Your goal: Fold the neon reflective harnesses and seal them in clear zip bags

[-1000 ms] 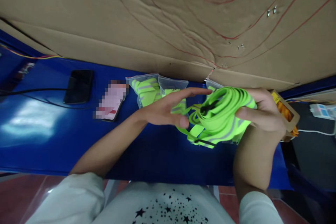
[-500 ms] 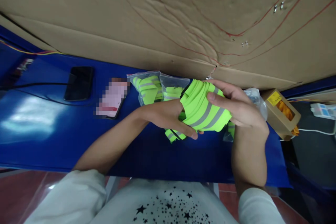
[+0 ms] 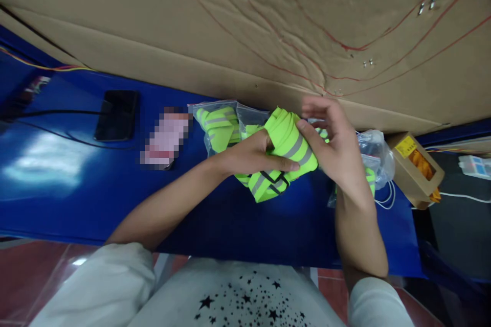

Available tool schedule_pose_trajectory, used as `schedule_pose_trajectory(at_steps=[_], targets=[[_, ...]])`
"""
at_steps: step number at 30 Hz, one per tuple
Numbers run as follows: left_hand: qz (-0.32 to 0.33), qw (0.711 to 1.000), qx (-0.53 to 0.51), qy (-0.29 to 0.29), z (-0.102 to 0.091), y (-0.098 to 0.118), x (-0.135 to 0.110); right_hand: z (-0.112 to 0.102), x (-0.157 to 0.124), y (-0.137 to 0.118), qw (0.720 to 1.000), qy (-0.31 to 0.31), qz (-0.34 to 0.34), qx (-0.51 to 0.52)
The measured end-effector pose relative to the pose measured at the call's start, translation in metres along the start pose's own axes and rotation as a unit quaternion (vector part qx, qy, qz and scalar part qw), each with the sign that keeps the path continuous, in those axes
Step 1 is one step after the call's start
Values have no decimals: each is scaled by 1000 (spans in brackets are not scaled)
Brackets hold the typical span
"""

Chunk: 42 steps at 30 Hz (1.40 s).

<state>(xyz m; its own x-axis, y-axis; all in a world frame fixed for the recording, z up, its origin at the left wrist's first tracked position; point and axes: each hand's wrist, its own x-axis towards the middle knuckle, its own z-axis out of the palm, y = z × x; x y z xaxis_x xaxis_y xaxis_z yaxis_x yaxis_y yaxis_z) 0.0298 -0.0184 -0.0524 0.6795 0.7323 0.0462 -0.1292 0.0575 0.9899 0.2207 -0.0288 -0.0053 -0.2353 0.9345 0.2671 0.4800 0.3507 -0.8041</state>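
A rolled, neon-yellow reflective vest (image 3: 292, 145) with grey stripes sits in my left hand (image 3: 261, 153), whose thumb lies across its front. A loose part with black edging (image 3: 270, 186) hangs below it. My right hand (image 3: 332, 138) is at the roll's right side, fingers stretched apart and slightly blurred. Its thumb tip is at the roll's edge; whether it touches cannot be told. Behind the left hand, clear zip bags (image 3: 219, 127) hold similar neon fabric. More neon fabric (image 3: 370, 179) in plastic shows beside my right wrist.
The blue table (image 3: 215, 225) meets a brown cardboard panel (image 3: 153, 25) at the back. On the left lie a black phone (image 3: 117, 115) with a cable and a second, blurred-out phone (image 3: 166, 138). A cardboard box (image 3: 414, 168) and crumpled clear plastic (image 3: 379, 150) stand at the right.
My right hand has let go of the vest and its fingers have spread. The vest is rolled narrower, and its black-edged part now hangs below. The view has shifted slightly.
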Motion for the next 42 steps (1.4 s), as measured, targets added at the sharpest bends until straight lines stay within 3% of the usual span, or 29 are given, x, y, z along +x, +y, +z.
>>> schedule_pose_trajectory(at_steps=[2, 5, 7, 13, 15, 18, 24, 26, 28, 31, 34, 36, 40, 42], targets=[[-21, 1000, 13, 4, -3, -1, 0, -1, -3, -3, 996, -44, -44, -57], [-12, 997, 82, -5, -7, 3, -1, 3, -6, -6, 986, -126, -59, -94], [-20, 996, 80, -45, -6, 8, -2, 8, -6, -6, 987, -109, -51, -104], [-82, 977, -133, -146, 0, 11, -3, 8, -5, -11, 997, 16, 2, -69], [-92, 976, -105, -167, 0, 6, -2, 1, -7, -13, 997, 50, 17, -60], [-64, 988, 17, -137, -2, -2, 1, -12, -11, -13, 996, 62, 58, -33], [52, 980, 117, -151, -3, 1, -1, -18, -5, -1, 977, -60, 141, 147], [71, 980, 137, -125, -5, 2, -2, -12, -2, 1, 980, -71, 129, 132], [78, 978, 163, -103, -9, 2, -2, -5, 0, 2, 993, -32, 92, 69], [71, 974, 174, -126, -14, 5, -3, 3, 1, 5, 999, 41, 31, 1], [53, 979, 156, -123, -13, 11, -3, 4, 2, 9, 998, 60, 18, -5], [44, 983, 141, -106, -10, 13, -3, 0, 1, 10, 999, 8, 37, -4], [40, 986, 152, -53, -6, 11, -1, -5, -3, 8, 982, -177, 57, -12], [56, 982, 178, -25, -5, 8, 0, -3, -5, 7, 984, -168, 40, -46]])
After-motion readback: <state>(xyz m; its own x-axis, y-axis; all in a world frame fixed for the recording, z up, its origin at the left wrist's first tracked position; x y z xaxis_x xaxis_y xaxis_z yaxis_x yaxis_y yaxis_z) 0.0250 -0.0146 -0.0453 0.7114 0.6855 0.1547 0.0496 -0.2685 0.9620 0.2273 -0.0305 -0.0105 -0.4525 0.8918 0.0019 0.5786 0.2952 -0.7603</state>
